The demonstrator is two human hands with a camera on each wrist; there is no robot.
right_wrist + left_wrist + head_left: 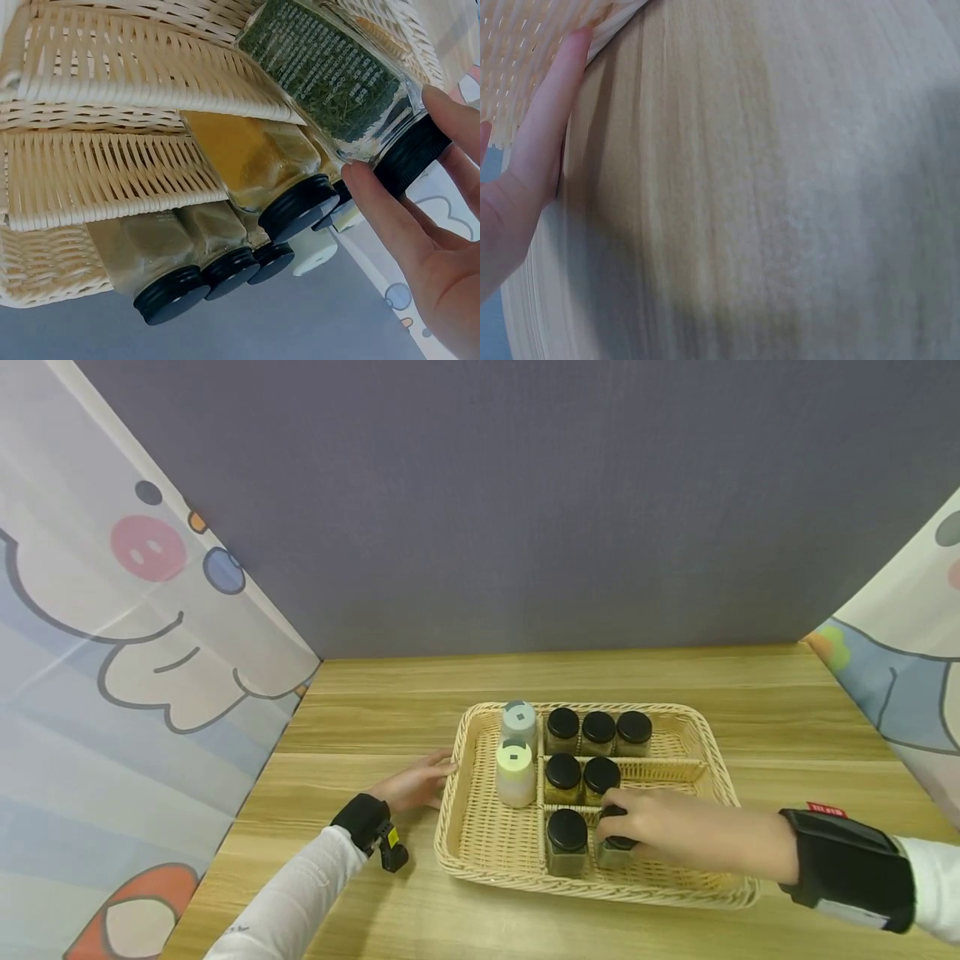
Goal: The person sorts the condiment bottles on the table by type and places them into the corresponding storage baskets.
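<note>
My right hand (648, 822) grips a glass spice jar (326, 75) by its black lid, thumb and fingers around the rim. Dried green herbs and white print show through its glass. The jar is upright in the front right compartment of a wicker basket (600, 892), beside another black-lidded jar (567, 843). Two black-lidded jars stand in the middle row, one holding yellow powder (247, 157). My left hand (414, 785) touches the basket's left outer side with fingers extended, seen also in the left wrist view. Whether the herb jar touches the basket floor, I cannot tell.
Three black-lidded jars (597, 732) stand in the back compartment. Two pale-capped bottles, one white (519, 718) and one yellowish (515, 774), stand in the left compartment. Wicker dividers (660, 770) separate the sections. The wooden table (375, 710) meets a grey wall (487, 527) behind.
</note>
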